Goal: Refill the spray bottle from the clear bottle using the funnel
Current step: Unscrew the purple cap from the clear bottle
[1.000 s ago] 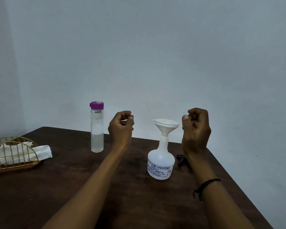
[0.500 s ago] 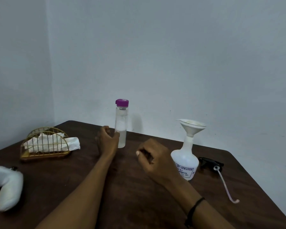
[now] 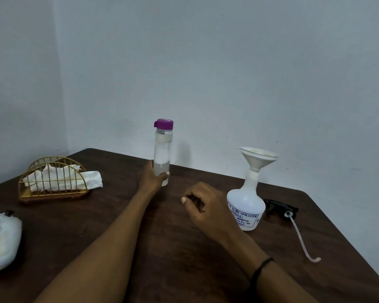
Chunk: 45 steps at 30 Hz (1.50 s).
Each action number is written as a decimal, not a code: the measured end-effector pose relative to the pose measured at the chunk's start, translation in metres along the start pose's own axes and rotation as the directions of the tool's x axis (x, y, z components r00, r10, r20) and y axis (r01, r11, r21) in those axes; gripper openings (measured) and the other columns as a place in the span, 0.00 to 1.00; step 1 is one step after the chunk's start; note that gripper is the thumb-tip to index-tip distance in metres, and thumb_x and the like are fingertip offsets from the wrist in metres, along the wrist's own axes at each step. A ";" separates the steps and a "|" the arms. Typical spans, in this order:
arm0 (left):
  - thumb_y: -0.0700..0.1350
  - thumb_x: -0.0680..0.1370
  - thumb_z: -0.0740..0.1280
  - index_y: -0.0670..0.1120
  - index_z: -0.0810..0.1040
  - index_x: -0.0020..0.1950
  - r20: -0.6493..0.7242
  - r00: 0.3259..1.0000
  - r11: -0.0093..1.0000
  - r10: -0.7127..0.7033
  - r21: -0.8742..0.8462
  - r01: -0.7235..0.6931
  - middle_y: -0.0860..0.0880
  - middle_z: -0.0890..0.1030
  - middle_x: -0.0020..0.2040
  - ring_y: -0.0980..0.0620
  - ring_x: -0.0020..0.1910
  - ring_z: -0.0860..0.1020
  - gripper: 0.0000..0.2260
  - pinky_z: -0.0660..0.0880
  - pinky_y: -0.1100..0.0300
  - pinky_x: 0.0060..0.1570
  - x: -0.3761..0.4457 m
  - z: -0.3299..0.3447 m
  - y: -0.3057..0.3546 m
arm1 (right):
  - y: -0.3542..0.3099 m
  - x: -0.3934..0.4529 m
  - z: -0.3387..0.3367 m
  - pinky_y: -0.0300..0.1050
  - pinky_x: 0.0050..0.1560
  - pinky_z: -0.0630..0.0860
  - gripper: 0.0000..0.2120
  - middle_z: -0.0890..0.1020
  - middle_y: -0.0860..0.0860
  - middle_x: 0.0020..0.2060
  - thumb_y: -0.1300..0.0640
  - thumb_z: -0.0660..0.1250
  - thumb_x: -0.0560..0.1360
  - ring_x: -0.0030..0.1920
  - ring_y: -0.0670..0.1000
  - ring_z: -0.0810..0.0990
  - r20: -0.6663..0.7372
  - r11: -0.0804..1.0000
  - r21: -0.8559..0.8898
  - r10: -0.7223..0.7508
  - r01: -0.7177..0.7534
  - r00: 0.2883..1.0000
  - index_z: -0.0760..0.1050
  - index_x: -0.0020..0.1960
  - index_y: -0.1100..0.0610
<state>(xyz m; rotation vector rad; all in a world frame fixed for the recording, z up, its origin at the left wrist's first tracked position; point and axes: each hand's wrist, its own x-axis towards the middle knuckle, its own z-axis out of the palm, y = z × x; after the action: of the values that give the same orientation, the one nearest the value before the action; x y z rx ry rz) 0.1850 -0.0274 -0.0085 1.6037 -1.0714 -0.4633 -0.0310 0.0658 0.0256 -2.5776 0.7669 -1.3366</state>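
Note:
The clear bottle (image 3: 163, 154) with a purple cap stands upright at the back of the dark wooden table (image 3: 173, 248), partly filled with liquid. My left hand (image 3: 152, 177) is wrapped around its lower part. To the right stands the white spray bottle (image 3: 247, 204) without its head, a white funnel (image 3: 258, 157) seated in its neck. My right hand (image 3: 208, 206) hovers loosely curled between the two bottles, just left of the spray bottle, holding nothing. The black spray head (image 3: 280, 207) with its dip tube (image 3: 302, 241) lies on the table right of the spray bottle.
A gold wire holder (image 3: 50, 182) with white tissues sits at the left. A white object (image 3: 2, 239) lies at the table's left edge. The wall runs close behind the table, and the table's right edge slopes down past the dip tube.
My left hand has closed around the clear bottle's base. My right hand dropped from beside the funnel to low between the bottles. The view has swung left.

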 end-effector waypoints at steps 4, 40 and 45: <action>0.48 0.74 0.75 0.45 0.67 0.72 0.011 1.000 0.999 0.001 0.048 -0.002 0.42 0.73 0.70 0.40 0.68 0.73 0.30 0.73 0.42 0.65 -0.008 0.001 0.004 | 0.002 0.000 -0.003 0.38 0.41 0.73 0.03 0.80 0.47 0.40 0.57 0.68 0.75 0.39 0.45 0.76 0.014 0.999 0.015 0.044 -0.044 0.999 0.79 0.44 0.55; 0.57 0.72 0.74 0.61 0.71 0.63 0.360 0.876 0.940 0.322 -0.010 -0.342 0.62 0.78 0.57 0.59 0.57 0.78 0.22 0.74 0.65 0.55 -0.168 -0.021 0.077 | -0.040 0.025 -0.043 0.47 0.53 0.80 0.22 0.78 0.47 0.59 0.48 0.72 0.74 0.56 0.48 0.79 -0.295 0.938 0.271 0.294 -0.215 0.909 0.70 0.66 0.49; 0.52 0.75 0.72 0.53 0.69 0.67 0.291 0.877 0.919 0.383 -0.025 -0.393 0.54 0.77 0.61 0.55 0.60 0.75 0.23 0.71 0.66 0.53 -0.169 -0.015 0.087 | -0.041 0.031 -0.049 0.44 0.47 0.80 0.20 0.80 0.47 0.52 0.50 0.77 0.70 0.51 0.49 0.81 -0.302 0.898 0.376 0.351 -0.227 0.887 0.72 0.56 0.47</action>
<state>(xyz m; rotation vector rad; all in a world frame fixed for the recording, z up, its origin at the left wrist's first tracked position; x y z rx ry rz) 0.0750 0.1218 0.0374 1.3249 -1.5950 -0.4161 -0.0403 0.0907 0.0917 -1.8915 0.8573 -1.6913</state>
